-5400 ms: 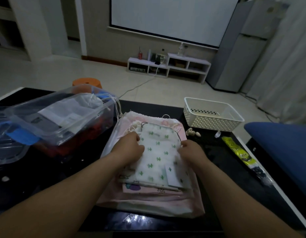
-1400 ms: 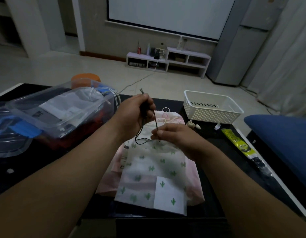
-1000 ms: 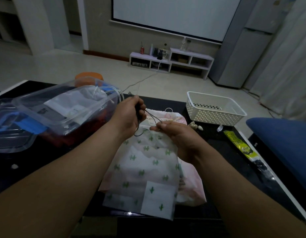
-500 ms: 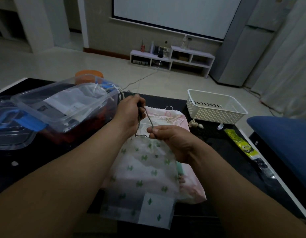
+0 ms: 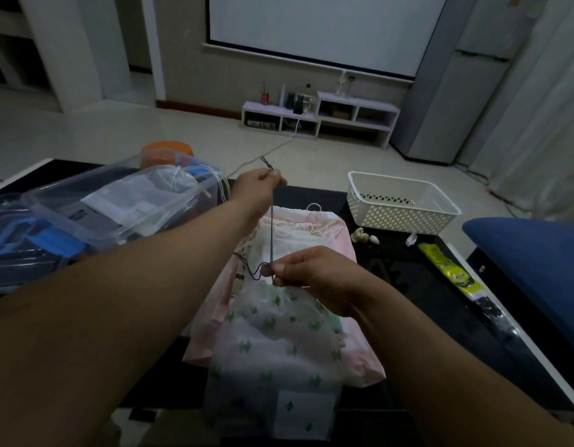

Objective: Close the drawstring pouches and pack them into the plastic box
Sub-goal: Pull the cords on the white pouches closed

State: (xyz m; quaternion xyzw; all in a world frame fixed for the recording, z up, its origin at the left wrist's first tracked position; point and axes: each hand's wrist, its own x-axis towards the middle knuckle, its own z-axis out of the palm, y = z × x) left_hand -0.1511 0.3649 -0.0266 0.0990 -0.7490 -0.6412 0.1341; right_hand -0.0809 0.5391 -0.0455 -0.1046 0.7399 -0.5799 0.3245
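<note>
Over the near middle of the table (image 5: pixel 408 285), on top of the pink pouches (image 5: pixel 359 366), holds the cactus pouch (image 5: pixel 279 343) by its neck with the right hand (image 5: pixel 311 272), thumb and curled fingers closed around the bunched mouth, the lower part of the pouch lying down towards the near table edge. Pinches the dark cord (image 5: pixel 271 230) with the left hand (image 5: pixel 258 190), fingers curled tight on it, a short end sticking out above the fist. Has drawn this hand up and away towards the plastic box (image 5: pixel 117 201) in the last half second: then kept it close beside the right hand with the cord bent in a slack curve, now stretches the cord in one straight line between the two hands. Leaves only a small loose loop of cord just left of the right hand. Looks from this like a mouth nearly shut, though cannot see the opening itself under the fingers. Probably needs one more short pull, or none, before letting the cord go. Has not yet put this pouch into the plastic box, standing seemingly tilted on the left of the table, already with white things inside and white cords hanging over its rim. Has the pink pouches below left to close, cords lying loose at their far edge. Further right: white basket (image 5: pixel 401 201), a few small shells (image 5: pixel 363 235) beside it, yellow packet (image 5: pixel 450 272) near the table edge, all apart from the hands.
</note>
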